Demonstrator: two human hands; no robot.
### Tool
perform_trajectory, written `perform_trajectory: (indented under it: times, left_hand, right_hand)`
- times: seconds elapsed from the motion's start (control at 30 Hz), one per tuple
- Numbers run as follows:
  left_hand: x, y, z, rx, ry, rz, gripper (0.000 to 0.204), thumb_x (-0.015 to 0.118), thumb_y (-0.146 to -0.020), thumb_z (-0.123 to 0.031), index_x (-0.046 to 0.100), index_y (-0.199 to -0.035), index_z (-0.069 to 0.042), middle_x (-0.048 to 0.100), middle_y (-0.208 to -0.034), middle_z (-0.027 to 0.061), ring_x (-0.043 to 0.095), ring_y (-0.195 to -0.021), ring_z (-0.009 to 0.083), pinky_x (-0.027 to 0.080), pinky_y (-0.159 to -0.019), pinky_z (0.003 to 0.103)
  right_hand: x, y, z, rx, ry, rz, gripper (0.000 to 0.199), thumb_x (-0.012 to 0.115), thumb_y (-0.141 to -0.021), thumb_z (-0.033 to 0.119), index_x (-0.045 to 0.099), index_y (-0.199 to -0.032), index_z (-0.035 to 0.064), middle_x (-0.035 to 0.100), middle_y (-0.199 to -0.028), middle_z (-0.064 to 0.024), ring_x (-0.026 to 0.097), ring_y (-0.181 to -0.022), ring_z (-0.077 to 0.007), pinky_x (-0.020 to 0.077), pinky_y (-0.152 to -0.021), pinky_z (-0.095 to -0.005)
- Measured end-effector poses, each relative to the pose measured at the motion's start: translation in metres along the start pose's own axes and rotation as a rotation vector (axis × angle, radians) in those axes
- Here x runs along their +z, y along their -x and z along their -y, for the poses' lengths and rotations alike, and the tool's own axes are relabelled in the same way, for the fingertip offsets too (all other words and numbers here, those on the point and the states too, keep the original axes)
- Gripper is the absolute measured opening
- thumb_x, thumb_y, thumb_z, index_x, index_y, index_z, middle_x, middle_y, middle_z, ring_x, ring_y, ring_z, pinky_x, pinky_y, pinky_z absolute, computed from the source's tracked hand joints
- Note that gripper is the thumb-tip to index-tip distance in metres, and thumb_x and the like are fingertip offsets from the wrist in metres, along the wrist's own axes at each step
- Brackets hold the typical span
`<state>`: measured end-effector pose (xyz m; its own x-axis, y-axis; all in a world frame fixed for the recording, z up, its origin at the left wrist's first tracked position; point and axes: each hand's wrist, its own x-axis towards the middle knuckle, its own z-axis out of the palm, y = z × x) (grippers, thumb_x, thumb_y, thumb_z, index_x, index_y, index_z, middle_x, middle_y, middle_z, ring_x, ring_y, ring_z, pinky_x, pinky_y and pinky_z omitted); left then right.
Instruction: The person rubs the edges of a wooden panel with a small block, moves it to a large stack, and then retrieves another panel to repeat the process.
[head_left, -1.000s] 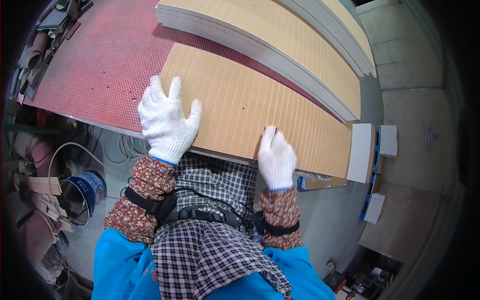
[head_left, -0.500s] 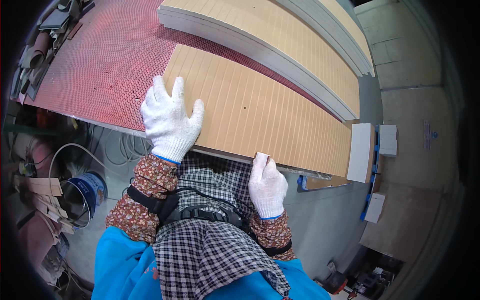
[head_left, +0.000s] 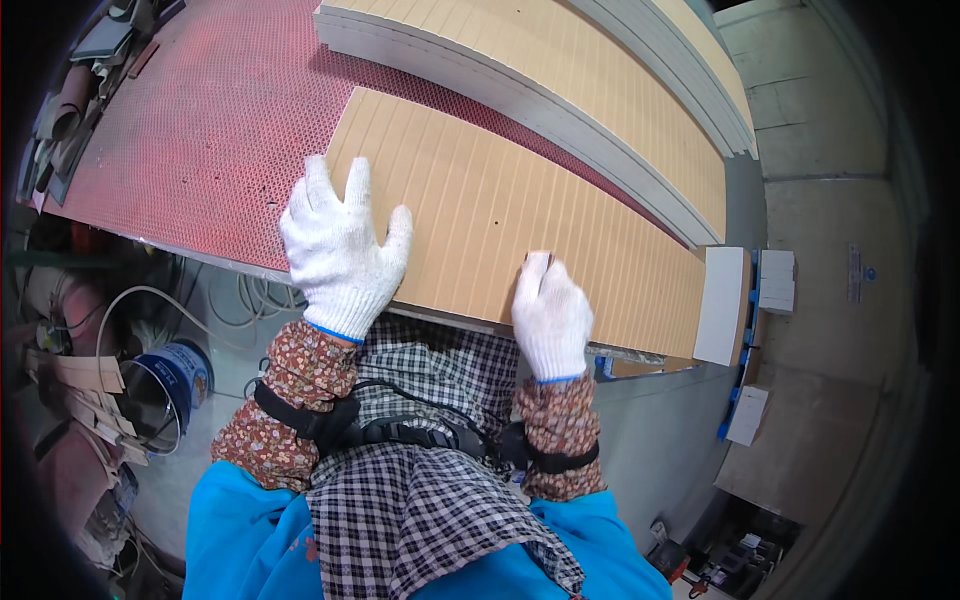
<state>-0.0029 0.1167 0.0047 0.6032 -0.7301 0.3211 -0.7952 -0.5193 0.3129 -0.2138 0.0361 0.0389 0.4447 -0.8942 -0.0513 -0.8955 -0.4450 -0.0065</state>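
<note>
A long tan panel (head_left: 450, 190) with parallel grooves across its face lies flat along the near edge of the table. My left hand (head_left: 345, 240), in a white knit glove, rests on the panel's left end, fingers spread and thumb apart. In a matching glove, my right hand (head_left: 553, 315) is over the middle of the panel, near its front edge. Its fingers are pinched on a small piece with a reddish-brown edge (head_left: 538, 256), which looks like folded sandpaper. Most of that piece is hidden by the glove.
Stacks of similar grooved panels (head_left: 540, 95) lie farther back on the red mesh tabletop (head_left: 210, 130). Brown and grey scraps (head_left: 75, 100) are heaped at the far left. Below the table are a blue bucket (head_left: 185, 375) and a looped hose (head_left: 255, 300). White-topped boards (head_left: 722, 300) are beyond the right end.
My right hand has moved away from me and slightly right, from the panel's front edge onto its face, still pinching the small piece. My left hand stays almost in place.
</note>
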Motion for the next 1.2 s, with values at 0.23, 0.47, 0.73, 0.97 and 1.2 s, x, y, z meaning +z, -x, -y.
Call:
perform_trajectory:
  times: [0.23, 0.47, 0.73, 0.97, 1.2]
  left_hand:
    - [0.001, 0.002, 0.003, -0.003, -0.009, 0.001, 0.065, 0.073, -0.086, -0.037, 0.059, -0.139, -0.003, 0.044, -0.148, 0.0317, 0.047, -0.132, 0.0453, 0.04, -0.107, 0.056]
    - [-0.002, 0.0, 0.001, -0.011, -0.018, -0.001, 0.064, 0.073, -0.086, -0.038, 0.06, -0.139, -0.004, 0.045, -0.147, 0.031, 0.048, -0.132, 0.0444, 0.041, -0.106, 0.055]
    - [0.0, 0.0, -0.002, -0.001, 0.019, -0.023, 0.061, 0.073, -0.086, -0.038, 0.061, -0.136, -0.004, 0.046, -0.146, 0.0297, 0.049, -0.13, 0.0438, 0.041, -0.106, 0.055]
    - [-0.003, -0.001, 0.001, -0.008, 0.031, -0.011, 0.063, 0.072, -0.086, -0.039, 0.06, -0.137, -0.003, 0.046, -0.144, 0.0299, 0.049, -0.13, 0.0437, 0.041, -0.106, 0.055]
    - [-0.002, 0.0, 0.003, 0.0, 0.015, -0.013, 0.064, 0.072, -0.087, -0.04, 0.06, -0.137, -0.003, 0.046, -0.145, 0.0303, 0.049, -0.13, 0.0435, 0.042, -0.106, 0.055]
  right_hand:
    - [0.005, -0.105, -0.011, 0.076, -0.056, -0.061, 0.039, 0.041, -0.106, 0.028, 0.065, -0.108, -0.0018, 0.072, -0.089, -0.0235, 0.072, -0.078, -0.0432, 0.0597, -0.071, -0.052]
    - [0.014, -0.184, -0.04, -0.11, 0.019, -0.02, 0.05, 0.039, -0.104, 0.035, 0.07, -0.103, -0.0043, 0.071, -0.106, -0.0306, 0.07, -0.102, -0.0465, 0.0554, -0.092, -0.0557]
    - [0.019, -0.135, -0.033, -0.026, 0.037, -0.081, 0.046, 0.036, -0.107, 0.032, 0.067, -0.111, -0.0011, 0.073, -0.101, -0.0268, 0.072, -0.094, -0.0451, 0.0582, -0.086, -0.0538]
    - [0.005, -0.011, -0.004, -0.136, 0.167, -0.068, 0.031, 0.049, -0.102, 0.017, 0.061, -0.125, -0.0016, 0.069, -0.09, -0.0162, 0.073, -0.068, -0.0317, 0.0583, -0.052, -0.0431]
    - [0.014, 0.072, 0.012, 0.012, 0.043, -0.082, 0.023, 0.049, -0.106, 0.021, 0.062, -0.115, 0.0037, 0.068, -0.086, -0.0183, 0.071, -0.065, -0.0356, 0.0572, -0.053, -0.0444]
